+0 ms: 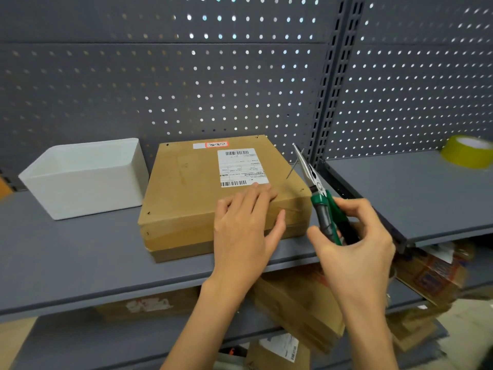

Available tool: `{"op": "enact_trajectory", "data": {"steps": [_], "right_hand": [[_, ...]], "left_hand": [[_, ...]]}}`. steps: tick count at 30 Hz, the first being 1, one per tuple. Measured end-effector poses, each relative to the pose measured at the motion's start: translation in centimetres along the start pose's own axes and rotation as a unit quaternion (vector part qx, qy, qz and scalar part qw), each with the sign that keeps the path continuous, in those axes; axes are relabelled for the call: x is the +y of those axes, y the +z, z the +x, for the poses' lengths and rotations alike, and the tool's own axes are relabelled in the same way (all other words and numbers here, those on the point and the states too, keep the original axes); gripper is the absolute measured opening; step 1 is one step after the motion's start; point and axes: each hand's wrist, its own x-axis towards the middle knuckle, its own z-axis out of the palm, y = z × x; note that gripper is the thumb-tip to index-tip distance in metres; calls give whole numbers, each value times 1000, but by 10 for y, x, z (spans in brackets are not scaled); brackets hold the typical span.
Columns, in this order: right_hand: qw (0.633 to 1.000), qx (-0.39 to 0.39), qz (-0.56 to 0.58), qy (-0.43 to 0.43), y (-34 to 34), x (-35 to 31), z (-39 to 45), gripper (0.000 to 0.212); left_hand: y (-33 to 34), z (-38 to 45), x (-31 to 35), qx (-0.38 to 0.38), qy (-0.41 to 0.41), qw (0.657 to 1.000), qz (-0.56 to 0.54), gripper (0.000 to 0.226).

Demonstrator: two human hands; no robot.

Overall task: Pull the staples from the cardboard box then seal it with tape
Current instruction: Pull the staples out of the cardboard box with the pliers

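Note:
A flat brown cardboard box point(192, 188) with a white shipping label point(241, 166) lies on the grey shelf point(80, 252). My left hand point(248, 225) presses flat on the box's near right corner, fingers straight. My right hand point(354, 244) grips the green handles of long-nose pliers point(317, 188), held just right of the box. The pliers' tips point up and away and pinch a thin metal staple point(294, 166) lifted above the box's right edge. A yellow roll of tape point(466, 152) stands on the higher shelf at the far right.
A white open bin point(88, 177) sits left of the box. A dark pegboard wall point(186, 76) and an upright post point(328, 89) stand behind. The right shelf point(416, 193) sits higher. Cardboard boxes point(301, 303) fill the lower shelves.

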Motion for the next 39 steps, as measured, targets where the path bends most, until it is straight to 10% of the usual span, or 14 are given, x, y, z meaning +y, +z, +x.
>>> {"op": "enact_trajectory", "data": {"steps": [19, 29, 39], "right_hand": [[964, -222, 39, -144, 104, -105, 26, 25], [926, -313, -115, -178, 212, -118, 42, 26], [921, -305, -164, -181, 223, -108, 41, 36]], "left_hand": [[-70, -25, -69, 11, -119, 992, 25, 25], [-77, -34, -91, 21, -160, 977, -136, 19], [-75, -34, -101, 25, -156, 971, -179, 18]]}}
